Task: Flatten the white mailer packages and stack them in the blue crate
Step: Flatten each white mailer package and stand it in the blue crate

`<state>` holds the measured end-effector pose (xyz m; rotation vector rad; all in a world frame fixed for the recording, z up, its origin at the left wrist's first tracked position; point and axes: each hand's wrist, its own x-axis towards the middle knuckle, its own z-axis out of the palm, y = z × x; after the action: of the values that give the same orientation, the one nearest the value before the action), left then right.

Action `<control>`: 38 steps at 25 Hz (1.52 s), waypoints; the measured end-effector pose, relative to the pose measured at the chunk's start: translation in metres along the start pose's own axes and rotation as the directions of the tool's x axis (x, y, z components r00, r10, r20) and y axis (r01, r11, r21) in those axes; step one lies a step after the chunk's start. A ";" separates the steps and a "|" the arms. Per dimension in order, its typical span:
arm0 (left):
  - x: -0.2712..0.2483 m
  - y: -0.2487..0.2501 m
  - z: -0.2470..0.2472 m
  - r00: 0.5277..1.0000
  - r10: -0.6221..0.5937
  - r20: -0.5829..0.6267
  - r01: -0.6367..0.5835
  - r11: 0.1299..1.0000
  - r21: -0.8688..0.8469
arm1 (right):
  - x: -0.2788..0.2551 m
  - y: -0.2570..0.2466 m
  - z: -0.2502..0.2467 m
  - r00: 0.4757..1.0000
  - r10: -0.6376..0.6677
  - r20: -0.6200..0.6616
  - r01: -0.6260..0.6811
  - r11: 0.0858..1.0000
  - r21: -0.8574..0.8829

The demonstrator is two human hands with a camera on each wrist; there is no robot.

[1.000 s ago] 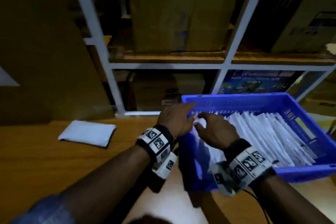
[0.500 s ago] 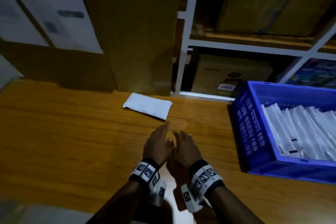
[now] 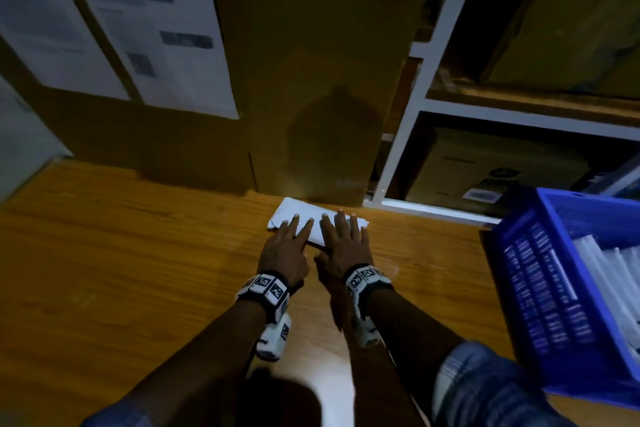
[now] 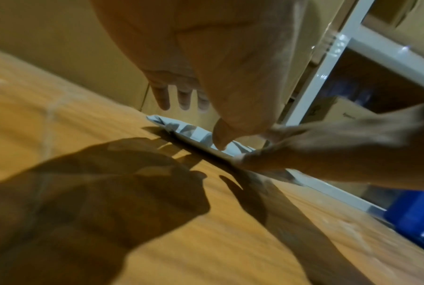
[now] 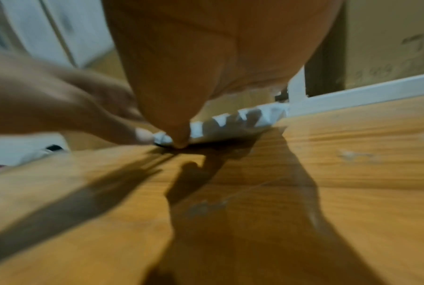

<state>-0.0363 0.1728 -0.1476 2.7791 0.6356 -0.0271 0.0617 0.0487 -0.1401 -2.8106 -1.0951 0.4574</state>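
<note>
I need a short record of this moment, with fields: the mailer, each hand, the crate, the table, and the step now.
mailer: white mailer lying on the wooden table, near the cardboard box
left hand: left hand with straight fingers laid on the mailer
right hand: right hand with straight fingers laid on the mailer
crate: blue crate to the right, holding white mailers
step: mailer not yet in the crate

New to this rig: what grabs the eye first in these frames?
Both hands lie side by side at the centre of the head view, left hand and right hand, fingers straight over the white mailer at the far edge of the wooden table. At the right stands the blue crate, with white mailers already lined up inside it.
</note>
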 end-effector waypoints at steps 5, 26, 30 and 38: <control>0.019 0.000 0.001 0.998 0.059 0.011 -0.059 0.997 0.055 | 0.022 0.011 0.019 1.000 -0.001 0.012 0.001 0.999 -0.033; -0.215 0.184 0.073 0.937 0.292 0.193 -0.299 0.954 0.008 | -0.311 0.134 0.053 0.995 0.095 -0.044 -0.087 0.985 0.152; -0.233 0.188 0.100 0.939 0.281 0.197 -0.280 0.959 -0.035 | -0.336 0.139 0.066 0.998 0.059 -0.019 -0.052 0.970 0.236; -0.240 0.194 0.126 0.981 0.152 0.117 -0.158 0.986 0.045 | -0.320 0.120 0.079 0.967 0.152 -0.204 -0.123 0.981 0.147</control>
<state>-0.1640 -0.1314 -0.1947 2.8464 0.3947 -0.1705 -0.1088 -0.2572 -0.1606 -2.7486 -0.8001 0.2205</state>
